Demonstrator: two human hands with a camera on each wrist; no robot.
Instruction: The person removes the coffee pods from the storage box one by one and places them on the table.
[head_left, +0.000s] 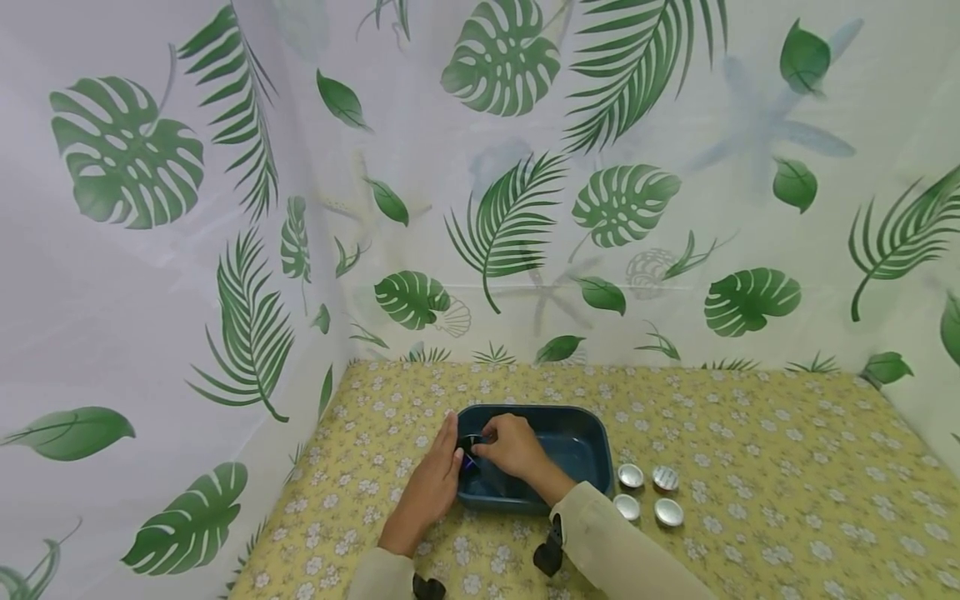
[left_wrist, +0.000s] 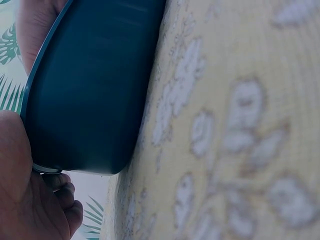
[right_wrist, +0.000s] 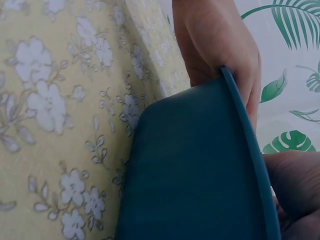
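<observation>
A dark blue rectangular basin (head_left: 581, 417) lies on the cloth-covered table. At its left end my left hand (head_left: 432, 479) holds the rim, the thumb over the inner side and the fingers along the outside. My right hand (head_left: 513, 448) reaches over the near side into the basin's left part. Its thumb and fingertips pinch a small dark thing (head_left: 470, 443) with a blue-violet glint; its kind cannot be made out. In both wrist views the basin wall (left_wrist: 95, 90) (right_wrist: 185, 150) hides what lies inside.
Several small round silver-topped pieces, among them a printed one (head_left: 665, 477) and a plain one (head_left: 668, 512), sit right of the basin. The yellow flowered tablecloth (head_left: 787, 500) spreads around. White leaf-printed curtains (head_left: 525, 333) stand behind and at the left.
</observation>
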